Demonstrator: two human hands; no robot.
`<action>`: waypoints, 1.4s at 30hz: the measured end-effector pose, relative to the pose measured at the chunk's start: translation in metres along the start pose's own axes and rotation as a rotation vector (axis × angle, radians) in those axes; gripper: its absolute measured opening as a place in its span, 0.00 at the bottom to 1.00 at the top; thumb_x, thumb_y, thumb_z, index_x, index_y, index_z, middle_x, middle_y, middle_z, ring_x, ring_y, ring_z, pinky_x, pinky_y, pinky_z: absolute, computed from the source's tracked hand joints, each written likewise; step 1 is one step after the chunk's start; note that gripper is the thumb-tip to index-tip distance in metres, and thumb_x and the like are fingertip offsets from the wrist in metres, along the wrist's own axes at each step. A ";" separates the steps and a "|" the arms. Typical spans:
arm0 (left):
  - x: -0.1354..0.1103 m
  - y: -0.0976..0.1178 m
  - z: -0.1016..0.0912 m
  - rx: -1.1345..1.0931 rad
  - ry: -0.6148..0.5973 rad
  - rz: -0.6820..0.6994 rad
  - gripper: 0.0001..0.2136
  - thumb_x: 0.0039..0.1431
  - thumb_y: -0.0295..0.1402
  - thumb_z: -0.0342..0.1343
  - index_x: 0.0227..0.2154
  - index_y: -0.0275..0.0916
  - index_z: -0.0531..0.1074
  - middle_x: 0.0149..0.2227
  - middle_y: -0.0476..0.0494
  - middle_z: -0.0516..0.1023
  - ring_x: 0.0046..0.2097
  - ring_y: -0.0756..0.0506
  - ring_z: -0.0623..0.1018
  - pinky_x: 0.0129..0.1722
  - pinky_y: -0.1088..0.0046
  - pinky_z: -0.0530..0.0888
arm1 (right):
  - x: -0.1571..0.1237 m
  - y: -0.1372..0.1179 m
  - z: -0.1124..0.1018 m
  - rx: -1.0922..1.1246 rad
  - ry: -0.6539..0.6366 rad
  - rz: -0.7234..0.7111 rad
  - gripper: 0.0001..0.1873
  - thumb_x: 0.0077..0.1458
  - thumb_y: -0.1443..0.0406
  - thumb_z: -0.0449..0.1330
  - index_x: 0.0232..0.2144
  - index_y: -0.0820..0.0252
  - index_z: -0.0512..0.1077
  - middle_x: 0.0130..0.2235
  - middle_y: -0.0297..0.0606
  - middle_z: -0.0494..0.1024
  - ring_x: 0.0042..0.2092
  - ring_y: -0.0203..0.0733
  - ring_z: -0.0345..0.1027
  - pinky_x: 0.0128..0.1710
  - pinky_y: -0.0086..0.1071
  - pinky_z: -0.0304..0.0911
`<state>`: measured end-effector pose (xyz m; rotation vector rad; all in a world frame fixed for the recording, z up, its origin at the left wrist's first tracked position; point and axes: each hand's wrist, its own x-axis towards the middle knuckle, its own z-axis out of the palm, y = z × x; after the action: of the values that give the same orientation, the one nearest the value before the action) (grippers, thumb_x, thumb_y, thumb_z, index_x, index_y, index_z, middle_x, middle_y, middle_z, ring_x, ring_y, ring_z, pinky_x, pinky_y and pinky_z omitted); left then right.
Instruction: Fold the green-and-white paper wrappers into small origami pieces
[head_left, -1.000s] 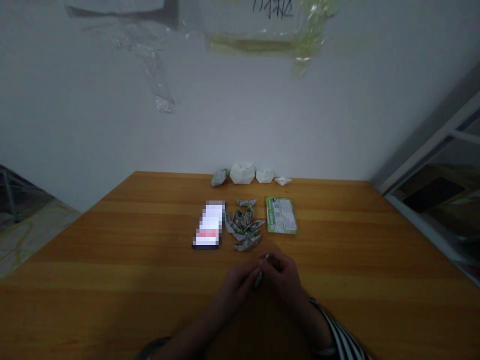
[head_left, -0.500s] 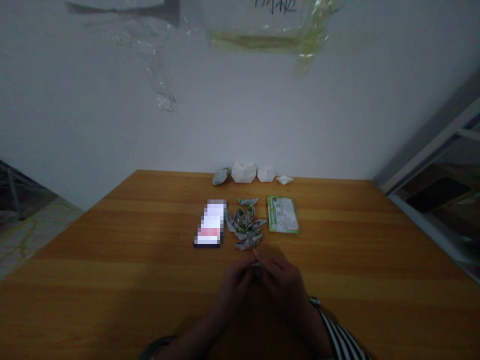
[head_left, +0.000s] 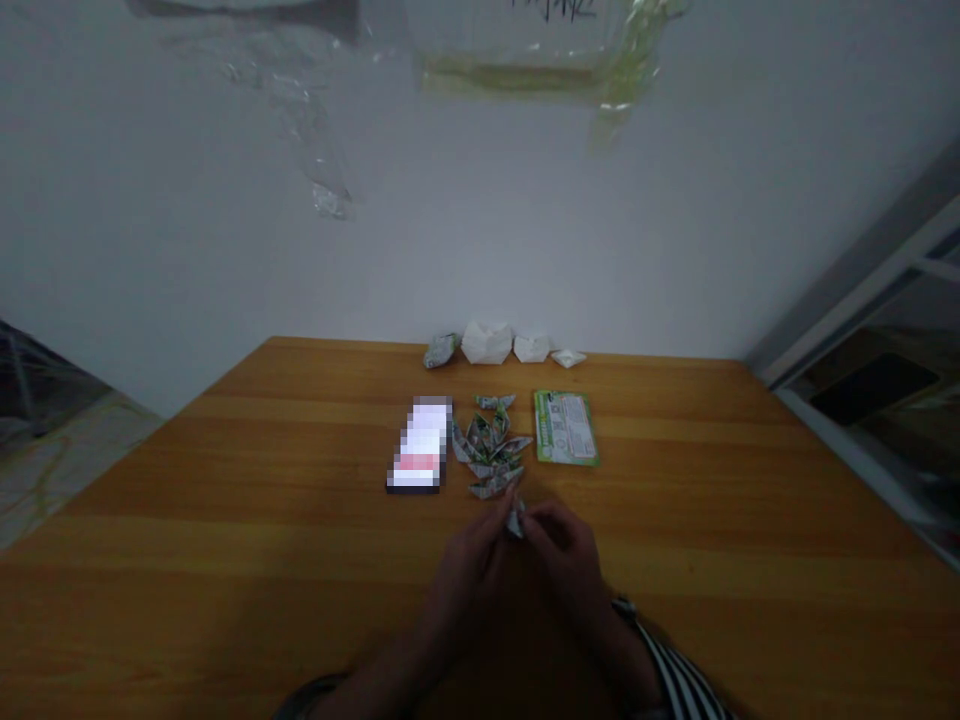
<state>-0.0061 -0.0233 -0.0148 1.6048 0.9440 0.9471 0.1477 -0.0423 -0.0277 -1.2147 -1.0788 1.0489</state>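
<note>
Between my hands is a small folded piece of printed paper (head_left: 515,520), pale with darker print, partly covered by fingers. My left hand (head_left: 474,552) pinches it from the left, one finger pointing forward along it. My right hand (head_left: 564,550) grips its right side with thumb and fingers bent. Just beyond my fingertips lies a cluster of folded paper pieces (head_left: 489,445) with grey and green print, pointed at their ends. One piece (head_left: 495,484) lies at the cluster's near side, close to my left fingertips, and another (head_left: 494,402) at its far side.
A phone (head_left: 421,445) with a lit, blurred screen lies left of the cluster. To its right is a green-edged printed packet (head_left: 566,428). Along the wall stand a crumpled printed paper piece (head_left: 441,350) and white folded papers (head_left: 487,343). The wooden table (head_left: 225,480) meets the wall behind.
My right hand has shifted slightly, its fingers drawing lower and curling in. More of the folded paper shows between my hands. The things lying on the table stay where they were.
</note>
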 end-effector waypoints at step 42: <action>0.008 0.003 -0.004 0.252 -0.166 -0.097 0.12 0.61 0.31 0.47 0.34 0.38 0.76 0.29 0.44 0.81 0.30 0.45 0.78 0.28 0.75 0.71 | 0.007 -0.014 -0.008 -0.262 -0.143 0.037 0.06 0.50 0.63 0.63 0.27 0.62 0.77 0.28 0.38 0.80 0.30 0.41 0.74 0.30 0.29 0.68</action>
<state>-0.0066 -0.0146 -0.0102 1.7996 1.0456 0.6366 0.1573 -0.0378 -0.0136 -1.3876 -1.3408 1.0588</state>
